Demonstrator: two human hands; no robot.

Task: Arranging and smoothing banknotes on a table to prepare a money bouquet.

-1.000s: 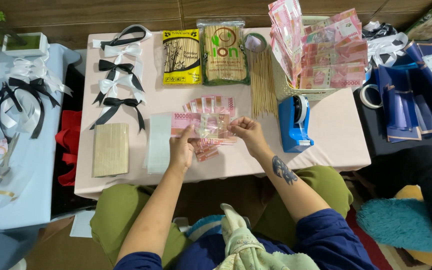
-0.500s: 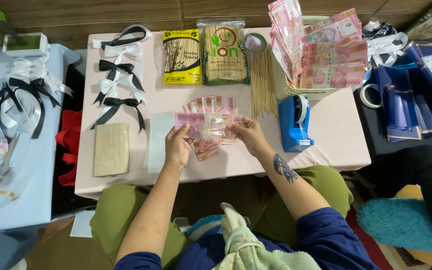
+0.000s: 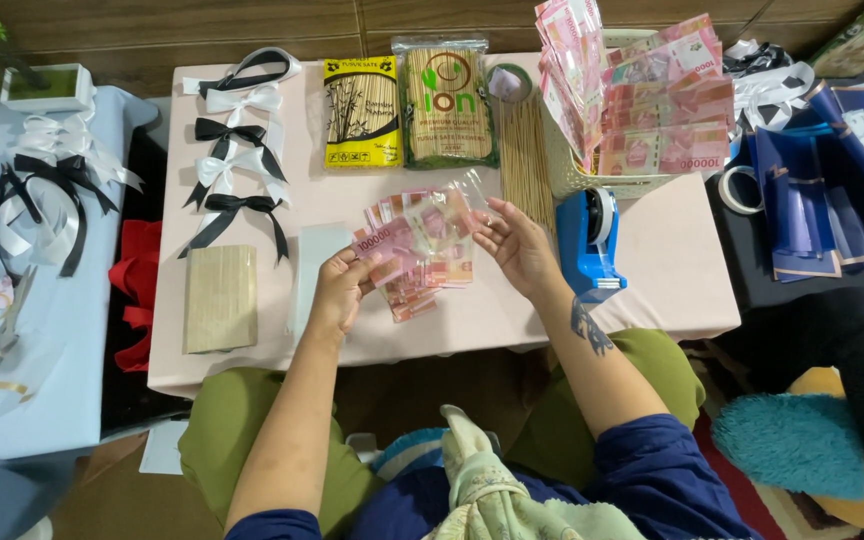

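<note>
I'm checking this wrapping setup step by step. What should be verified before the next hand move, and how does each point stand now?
1. Left hand grips the pink banknote: ok.
2. Right hand holds the clear plastic sleeve over the note: ok.
3. Sleeve mouth open enough for the note: cannot tell.
4. Blue tape dispenser stands just right of the right hand: ok.
5. Loose notes lie on the table under the hands: ok.
6. Loose wooden skewers lie beyond the hands, apart from them: ok.
</note>
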